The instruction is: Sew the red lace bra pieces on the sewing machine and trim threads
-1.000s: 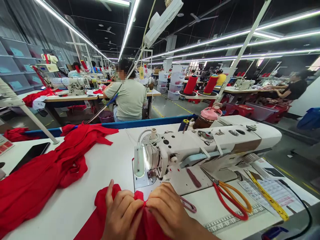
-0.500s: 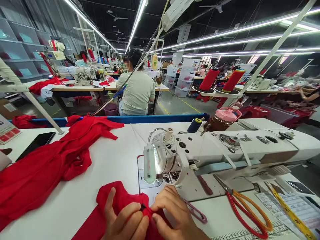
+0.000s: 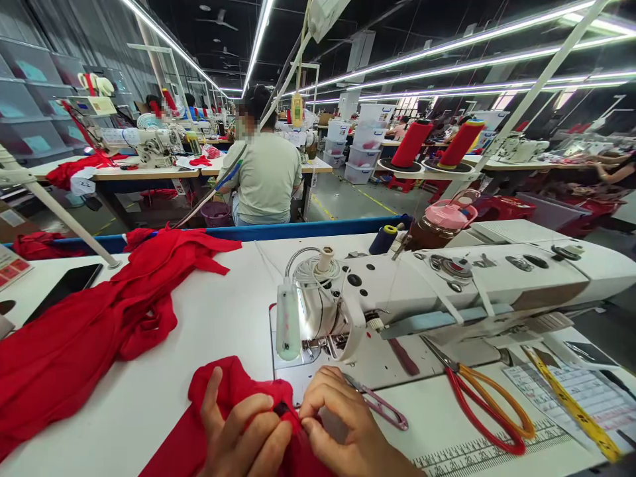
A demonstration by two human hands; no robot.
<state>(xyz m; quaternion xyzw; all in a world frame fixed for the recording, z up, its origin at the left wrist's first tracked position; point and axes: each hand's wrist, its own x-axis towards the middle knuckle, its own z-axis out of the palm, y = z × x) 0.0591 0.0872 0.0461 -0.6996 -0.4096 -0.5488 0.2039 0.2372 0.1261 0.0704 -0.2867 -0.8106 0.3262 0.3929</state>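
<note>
Both hands work at a piece of red fabric point(image 3: 223, 377) at the front edge of the white table, just before the sewing machine point(image 3: 328, 311). My left hand point(image 3: 248, 430) pinches the fabric beside a small dark patch point(image 3: 281, 409), its index finger raised. Opposite it, my right hand point(image 3: 342, 424) grips the cloth's edge between thumb and fingertips. The fingertips of the two hands are a short way apart. Close to the right hand lie purple-handled thread snips point(image 3: 385, 407).
Scissors point(image 3: 489, 404) with red and orange handles, a yellow tape measure point(image 3: 571, 404) and a printed sheet point(image 3: 601, 401) lie at right. A red garment heap point(image 3: 99, 324) and a phone point(image 3: 64, 291) are at left. Ahead sits a person point(image 3: 263, 175) facing away.
The camera view has shifted slightly. Both hands keep their hold on the red fabric, with the fingers moving only a little; more of the dark patch shows now.
</note>
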